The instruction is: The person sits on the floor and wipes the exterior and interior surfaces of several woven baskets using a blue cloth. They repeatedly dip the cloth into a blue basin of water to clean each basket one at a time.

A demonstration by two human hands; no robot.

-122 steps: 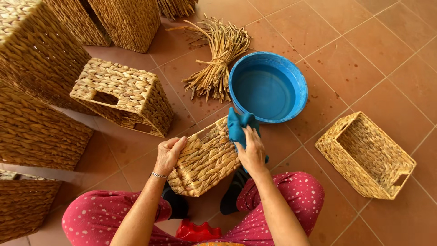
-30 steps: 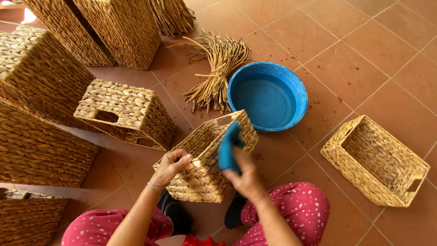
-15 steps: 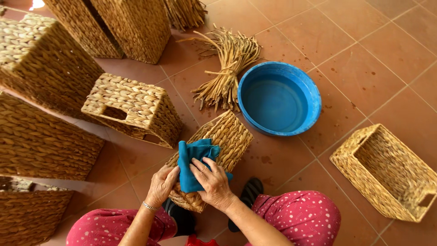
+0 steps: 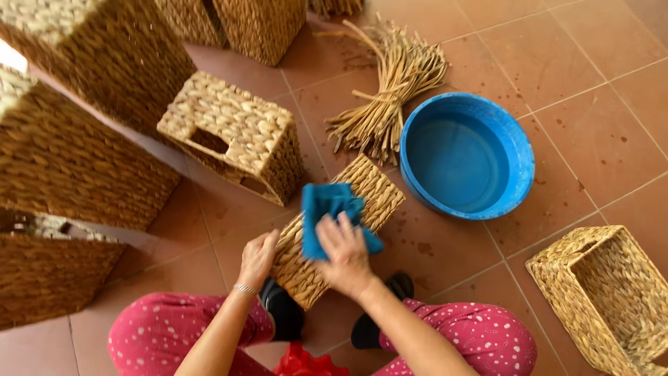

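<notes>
Two bare hands work on a small woven basket (image 4: pixel 362 202) that lies tilted on a terracotta tile floor (image 4: pixel 591 63), just in front of the seated person's knees in red dotted trousers (image 4: pixel 487 334). The right hand (image 4: pixel 344 254) lies flat on a blue cloth (image 4: pixel 327 209), fingers spread and pressing it against the basket's upper side. The left hand (image 4: pixel 257 257) steadies the basket's near left edge, fingers curled closed around the weave.

Just right of the basket, almost touching its far corner, sits a round blue basin (image 4: pixel 466 157) holding water. Beyond the basin, at its far left, lies a tied bundle of dried straw stalks (image 4: pixel 390 90). To the far left of the held basket, close beside it, stands a woven basket with a handle slot (image 4: pixel 233 132), upside down. Larger woven baskets (image 4: pixel 83 153) crowd the left side of the scene, and more stand along the far edge. At near right, well apart from the hands, an open rectangular basket (image 4: pixel 612 299) rests upright. Dark shoes (image 4: pixel 285 313) show between the knees, under the held basket. Small dark wet spots speckle the tiles around the basin.
</notes>
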